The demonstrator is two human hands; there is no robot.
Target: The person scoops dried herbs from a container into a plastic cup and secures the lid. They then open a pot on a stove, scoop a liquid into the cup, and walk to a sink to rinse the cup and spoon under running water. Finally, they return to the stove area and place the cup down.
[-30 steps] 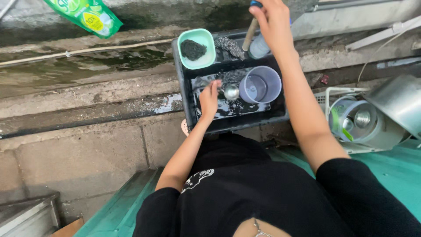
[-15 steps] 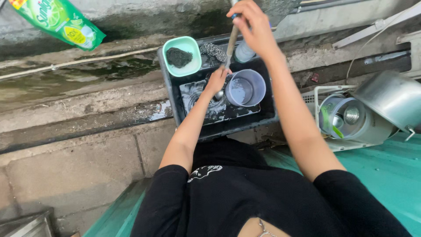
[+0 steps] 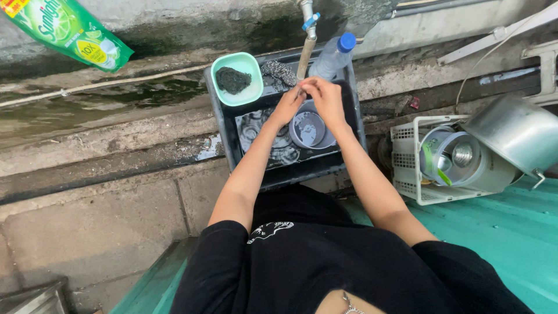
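1. Rough, wet concrete ledges [image 3: 104, 145] run across your view, with a dark plastic tub [image 3: 349, 104] set against the wall right below the tap [image 3: 306, 26], so the water falls straight into it.
2. Your left hand [image 3: 289, 104] and right hand [image 3: 326, 100] meet under the tap's spout, fingers curled in and touching each other; they seem to pinch something small between them, but you cannot tell what it is from here.
3. Just beneath your hands a grey bowl [image 3: 311, 131] sits upright in the tub, placed to catch what runs off them.
4. A mint-green dish [image 3: 250, 93] rests on the tub's far left corner, holding a dark scouring pad [image 3: 232, 79] within easy reach of your left hand and clear of the water.
5. Behind your hands a clear bottle with a blue cap [image 3: 334, 55] leans at the tub's far edge, beside the tap pipe.
6. A green soap pouch [image 3: 64, 32] hangs at the upper left, well apart from the tub.
7. To your right, a white basket [image 3: 407, 174] lies holding tipped containers, and a steel pot [image 3: 514, 136] leans over them, mouth turned downward so it can drain.
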